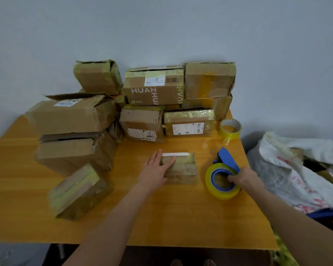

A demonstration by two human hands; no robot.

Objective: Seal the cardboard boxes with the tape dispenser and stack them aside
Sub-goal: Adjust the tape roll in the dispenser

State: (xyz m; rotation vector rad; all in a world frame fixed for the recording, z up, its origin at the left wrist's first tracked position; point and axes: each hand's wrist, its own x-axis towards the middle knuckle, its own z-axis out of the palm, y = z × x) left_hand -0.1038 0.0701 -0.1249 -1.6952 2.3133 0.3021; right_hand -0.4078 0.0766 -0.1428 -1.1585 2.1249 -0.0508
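left hand [158, 168] flat on small box [182, 168], fingers straight, right hand [245, 177] gripping blue tape dispenser [222, 177], wooden table [161, 217]

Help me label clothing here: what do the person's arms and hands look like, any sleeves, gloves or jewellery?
The left forearm and right forearm are bare, no sleeves in view. The left hand and right hand wear no gloves; no watch or ring shows.

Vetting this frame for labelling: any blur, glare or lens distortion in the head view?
Head view: wide-angle bowing curves the edges of the table; light is dim and flat, shadows soft; faint sheen on the tabletop near the spare tape roll; the lower-left box looks smeared, while the small box under the left hand and the tape dispenser in the right hand read fairly sharp.
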